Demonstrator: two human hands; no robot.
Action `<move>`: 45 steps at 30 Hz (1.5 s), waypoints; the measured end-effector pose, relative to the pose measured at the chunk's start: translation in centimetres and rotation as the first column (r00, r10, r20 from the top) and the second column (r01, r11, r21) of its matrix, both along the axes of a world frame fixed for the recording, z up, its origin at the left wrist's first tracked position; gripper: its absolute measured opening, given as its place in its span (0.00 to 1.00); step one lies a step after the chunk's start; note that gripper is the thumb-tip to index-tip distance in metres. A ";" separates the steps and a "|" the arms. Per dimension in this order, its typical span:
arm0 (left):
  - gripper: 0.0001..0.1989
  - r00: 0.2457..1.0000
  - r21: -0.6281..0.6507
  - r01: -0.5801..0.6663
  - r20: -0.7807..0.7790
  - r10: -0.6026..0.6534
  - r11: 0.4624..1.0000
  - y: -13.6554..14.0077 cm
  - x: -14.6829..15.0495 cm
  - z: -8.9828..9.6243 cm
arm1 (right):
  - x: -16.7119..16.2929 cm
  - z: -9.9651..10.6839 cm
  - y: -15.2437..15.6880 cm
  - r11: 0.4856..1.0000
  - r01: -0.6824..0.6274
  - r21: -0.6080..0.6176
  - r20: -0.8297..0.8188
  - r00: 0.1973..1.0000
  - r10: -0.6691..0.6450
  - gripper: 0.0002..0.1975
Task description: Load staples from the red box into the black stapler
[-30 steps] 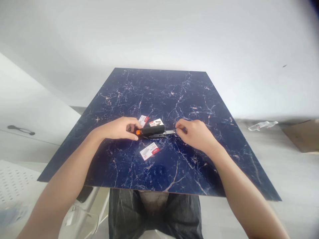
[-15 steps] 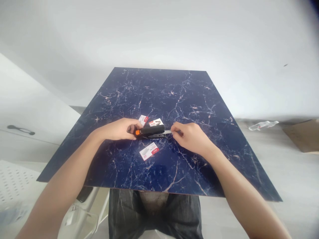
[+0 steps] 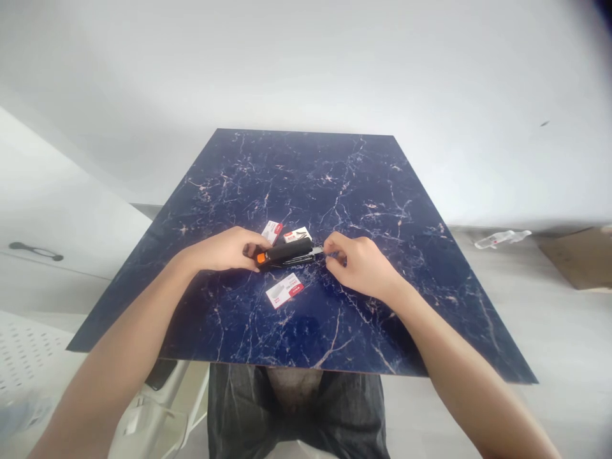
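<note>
A black stapler (image 3: 289, 252) with an orange part at its left end lies across the near middle of the table. My left hand (image 3: 233, 248) is wrapped round that orange end, thumb and fingers closed. At the other end a narrow silvery metal piece (image 3: 317, 250) sticks out of the stapler. My right hand (image 3: 356, 261) pinches at the tip of this piece; its fingertips hide the contact. Just beyond the stapler lie a white and red box (image 3: 272, 231) and a white box with a dark picture (image 3: 298, 234). Another white and red box (image 3: 285, 291) lies on the near side.
The table (image 3: 306, 185) has a dark blue marbled top. Beyond it stands a pale wall. On the floor to the right are a clear plastic bottle (image 3: 502, 239) and a cardboard box (image 3: 581, 256). A white perforated chair (image 3: 23, 357) stands at the left.
The stapler has turned slightly, its right end now angled a little farther from me. My right hand has shifted slightly left with it. The boxes have stayed in place.
</note>
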State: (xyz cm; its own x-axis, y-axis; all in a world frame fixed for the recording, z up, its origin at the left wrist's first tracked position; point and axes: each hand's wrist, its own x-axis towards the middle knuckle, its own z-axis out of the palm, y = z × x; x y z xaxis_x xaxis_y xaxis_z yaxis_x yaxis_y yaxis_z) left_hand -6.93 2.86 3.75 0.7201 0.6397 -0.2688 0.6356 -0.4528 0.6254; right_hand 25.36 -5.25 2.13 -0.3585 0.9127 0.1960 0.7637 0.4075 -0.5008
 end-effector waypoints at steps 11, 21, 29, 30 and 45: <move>0.15 1.000 -0.010 0.006 0.028 -0.006 1.000 0.0 0.2 0.3 | -0.8 0.0 -0.2 0.999 -0.010 -0.051 -0.092 0.996 0.005 0.10; 0.17 0.999 -0.047 -0.010 0.038 0.012 0.999 0.2 0.1 0.1 | -1.8 -0.3 -0.5 0.993 -0.058 -0.105 -0.205 0.978 0.035 0.12; 0.17 0.999 -0.045 -0.003 0.039 0.005 0.999 0.2 0.2 0.0 | -1.8 -0.2 -0.5 0.990 -0.066 -0.125 -0.230 0.973 0.036 0.12; 0.17 0.999 -0.044 -0.001 0.038 0.003 0.999 0.2 0.2 0.1 | -1.8 -0.2 -0.5 0.990 -0.067 -0.127 -0.233 0.972 0.036 0.12; 0.14 0.990 0.185 -0.112 0.100 0.094 0.976 -1.9 3.3 -1.2 | -2.3 -0.9 0.0 0.979 -0.064 -0.196 -0.399 0.917 -0.020 0.10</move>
State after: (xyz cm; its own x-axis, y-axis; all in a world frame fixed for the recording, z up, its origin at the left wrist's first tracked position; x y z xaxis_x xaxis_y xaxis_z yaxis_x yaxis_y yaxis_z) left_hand -3.62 0.92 2.57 0.6634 0.7447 -0.0725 0.6298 -0.5034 0.5916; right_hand 23.02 -5.30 1.22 -0.3094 0.9406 0.1396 0.4769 0.2805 -0.8330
